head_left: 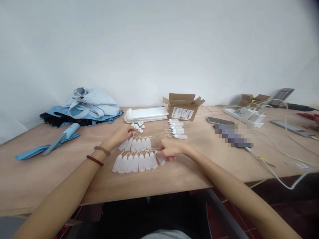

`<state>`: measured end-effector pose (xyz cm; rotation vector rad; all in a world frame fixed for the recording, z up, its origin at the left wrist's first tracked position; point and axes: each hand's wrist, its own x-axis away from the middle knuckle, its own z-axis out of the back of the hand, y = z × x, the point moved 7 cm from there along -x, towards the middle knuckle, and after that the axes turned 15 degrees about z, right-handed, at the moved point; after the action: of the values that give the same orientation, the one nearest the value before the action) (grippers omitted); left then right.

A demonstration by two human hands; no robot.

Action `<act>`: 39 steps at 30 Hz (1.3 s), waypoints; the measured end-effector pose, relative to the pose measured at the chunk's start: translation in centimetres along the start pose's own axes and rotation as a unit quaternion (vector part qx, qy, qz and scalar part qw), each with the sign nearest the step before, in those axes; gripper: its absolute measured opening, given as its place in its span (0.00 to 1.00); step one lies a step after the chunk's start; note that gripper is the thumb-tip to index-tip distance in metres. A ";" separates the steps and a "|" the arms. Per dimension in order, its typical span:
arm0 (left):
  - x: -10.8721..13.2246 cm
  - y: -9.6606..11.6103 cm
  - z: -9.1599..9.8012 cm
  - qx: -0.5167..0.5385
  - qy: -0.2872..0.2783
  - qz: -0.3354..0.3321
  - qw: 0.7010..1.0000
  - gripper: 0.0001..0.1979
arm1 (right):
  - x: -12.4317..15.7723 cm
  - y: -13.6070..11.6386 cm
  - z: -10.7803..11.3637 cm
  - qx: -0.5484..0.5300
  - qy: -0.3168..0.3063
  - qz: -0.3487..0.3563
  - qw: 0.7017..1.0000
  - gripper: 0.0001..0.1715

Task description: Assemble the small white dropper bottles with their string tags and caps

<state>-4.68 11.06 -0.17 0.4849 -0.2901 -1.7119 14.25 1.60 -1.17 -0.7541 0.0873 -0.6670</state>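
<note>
A plain white wall (149, 49) stands behind a wooden table (186, 169). On the table are a pale bag (97, 103) at far left and an open cardboard box (183, 113) near the wall. In the middle lie a front row (135, 163) and a back row (141, 144) of small white bottles.

The right hand (167, 149) has its fingers curled round the end bottle (161, 161), at the right end of the front row, and is the nearer hand to it. The left hand (128, 131) has its fingertips drawn together beside the loose white caps (139, 126); I cannot tell whether it grips one. From the right hand, the end bottle lies just under the fingers to the left; the caps lie farther left, toward the wall. The end bottle's neck points wallward and slightly left, its long axis slanting back toward the person.
</note>
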 end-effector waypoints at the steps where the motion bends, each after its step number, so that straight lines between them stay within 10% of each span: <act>1: 0.0 -0.1 -0.1 0.005 -0.004 0.002 1.000 0.14 | 0.0 0.1 0.0 0.002 0.000 -0.009 1.000 0.16; 8: -0.1 -0.3 0.4 0.022 0.029 0.026 0.999 0.08 | 0.1 1.1 0.9 -0.005 0.017 -0.008 1.000 0.16; 13: 0.5 0.5 2.3 0.130 0.103 0.069 0.984 0.09 | 0.1 1.8 3.4 0.009 0.162 0.056 0.985 0.17; 18: 2.5 3.5 1.0 0.411 -0.036 0.108 0.905 0.19 | 0.2 0.6 4.7 0.153 0.313 0.149 0.925 0.11; 27: 4.9 6.6 -0.8 0.572 -0.155 0.125 0.796 0.12 | -0.4 0.6 3.2 0.148 0.329 0.182 0.915 0.10; 39: 5.1 7.4 -1.5 0.603 -0.178 0.098 0.772 0.12 | -0.1 -0.1 3.6 0.013 0.317 0.196 0.928 0.14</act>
<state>1.76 4.72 1.08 0.9909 -1.7106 -1.2015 15.15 3.79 1.56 -0.4491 0.8022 -0.5022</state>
